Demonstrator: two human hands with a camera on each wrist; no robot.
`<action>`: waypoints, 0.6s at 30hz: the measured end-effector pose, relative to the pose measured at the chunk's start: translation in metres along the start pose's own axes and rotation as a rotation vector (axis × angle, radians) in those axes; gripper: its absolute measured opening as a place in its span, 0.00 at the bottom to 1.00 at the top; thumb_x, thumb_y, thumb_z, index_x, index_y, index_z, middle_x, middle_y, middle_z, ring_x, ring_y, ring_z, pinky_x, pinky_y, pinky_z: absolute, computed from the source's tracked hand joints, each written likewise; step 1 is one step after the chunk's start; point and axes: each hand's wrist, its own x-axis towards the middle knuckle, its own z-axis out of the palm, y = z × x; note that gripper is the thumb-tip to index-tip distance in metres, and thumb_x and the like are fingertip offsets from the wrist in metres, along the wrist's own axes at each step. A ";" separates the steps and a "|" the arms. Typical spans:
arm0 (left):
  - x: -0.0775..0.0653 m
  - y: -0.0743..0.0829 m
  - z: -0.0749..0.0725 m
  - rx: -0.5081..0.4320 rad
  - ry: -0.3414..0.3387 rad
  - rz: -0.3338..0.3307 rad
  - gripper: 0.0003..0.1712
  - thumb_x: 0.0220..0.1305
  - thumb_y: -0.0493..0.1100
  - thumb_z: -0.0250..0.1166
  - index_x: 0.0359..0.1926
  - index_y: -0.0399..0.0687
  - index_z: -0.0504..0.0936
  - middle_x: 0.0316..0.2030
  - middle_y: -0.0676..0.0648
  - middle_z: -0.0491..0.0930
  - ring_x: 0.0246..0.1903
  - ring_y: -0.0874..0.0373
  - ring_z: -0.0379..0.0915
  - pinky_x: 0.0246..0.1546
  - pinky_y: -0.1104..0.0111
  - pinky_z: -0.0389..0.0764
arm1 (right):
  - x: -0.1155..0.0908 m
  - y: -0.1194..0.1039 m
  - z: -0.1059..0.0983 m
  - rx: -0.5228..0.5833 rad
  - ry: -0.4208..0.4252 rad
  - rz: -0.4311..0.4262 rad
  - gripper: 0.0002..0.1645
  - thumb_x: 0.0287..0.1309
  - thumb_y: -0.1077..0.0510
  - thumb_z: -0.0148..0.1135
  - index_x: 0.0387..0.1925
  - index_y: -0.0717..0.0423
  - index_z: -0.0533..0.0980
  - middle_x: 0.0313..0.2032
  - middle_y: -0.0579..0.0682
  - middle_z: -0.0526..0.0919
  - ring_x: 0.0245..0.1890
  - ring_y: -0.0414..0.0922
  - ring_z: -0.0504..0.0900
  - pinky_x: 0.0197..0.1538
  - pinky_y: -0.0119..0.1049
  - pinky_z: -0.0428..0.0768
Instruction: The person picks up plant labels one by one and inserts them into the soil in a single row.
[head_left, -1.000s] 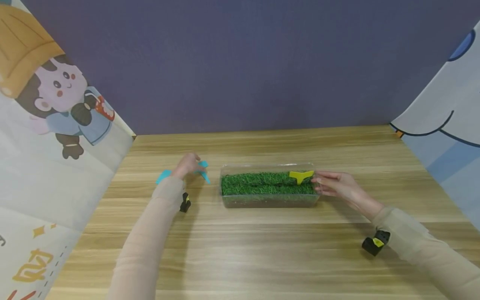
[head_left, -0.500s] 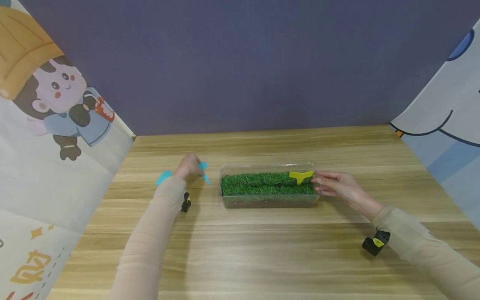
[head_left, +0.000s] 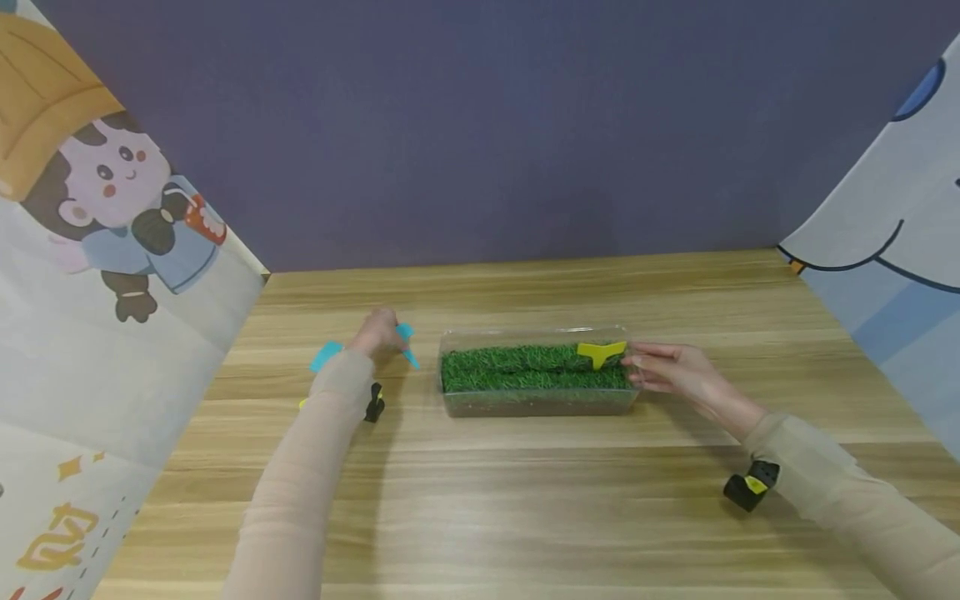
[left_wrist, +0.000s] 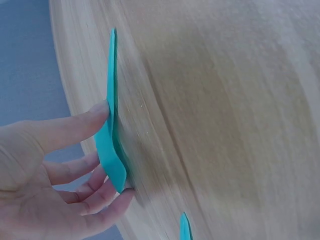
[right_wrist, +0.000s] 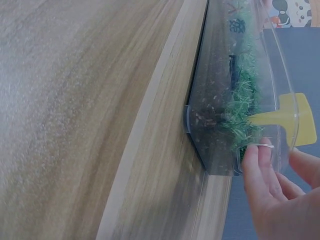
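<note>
My left hand [head_left: 377,332] pinches a blue T-shaped plant label [left_wrist: 111,145] between thumb and fingers, low over the wooden table. In the left wrist view its narrow stem points away from the palm. A second blue label [head_left: 326,356] lies left of that hand, partly behind the wrist. At the right end of a clear planter box [head_left: 540,403], my right hand [head_left: 678,371] holds the end wall, with the thumb near the rim. Green artificial grass [head_left: 525,360] fills the box over a dark brown layer. A yellow T-shaped label [head_left: 600,353] stands upright in the grass near the right end.
The wooden table [head_left: 510,500] runs back to a dark blue wall [head_left: 510,133]. Printed cartoon panels stand at left and right. A small yellow edge [head_left: 303,403] peeks out beside the left forearm. Black wrist cameras are on both arms.
My left fingers have closed further round the blue label, covering more of it. A yellow edge has come into sight beside the left forearm. The right hand and the box stay put.
</note>
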 end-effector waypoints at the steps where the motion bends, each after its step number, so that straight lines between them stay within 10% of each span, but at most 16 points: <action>1: 0.000 0.000 0.000 -0.003 -0.002 0.001 0.29 0.47 0.33 0.64 0.50 0.25 0.66 0.50 0.31 0.66 0.50 0.39 0.63 0.50 0.55 0.70 | 0.000 0.000 0.000 0.000 0.000 -0.001 0.36 0.60 0.54 0.52 0.63 0.67 0.52 0.54 0.65 0.67 0.40 0.40 0.79 0.46 0.34 0.75; 13: 0.007 -0.009 0.002 -0.118 -0.006 -0.026 0.16 0.46 0.32 0.67 0.37 0.27 0.76 0.49 0.33 0.69 0.45 0.45 0.66 0.47 0.59 0.71 | 0.001 0.002 -0.001 0.017 0.000 0.003 0.33 0.61 0.58 0.49 0.63 0.66 0.51 0.54 0.63 0.68 0.40 0.41 0.80 0.46 0.34 0.75; 18: 0.034 -0.030 0.008 -0.171 0.022 -0.010 0.20 0.43 0.34 0.68 0.40 0.29 0.76 0.47 0.35 0.71 0.47 0.44 0.66 0.47 0.57 0.71 | 0.000 0.002 -0.001 0.013 0.001 0.004 0.33 0.61 0.59 0.49 0.63 0.66 0.51 0.54 0.63 0.68 0.41 0.41 0.80 0.46 0.34 0.76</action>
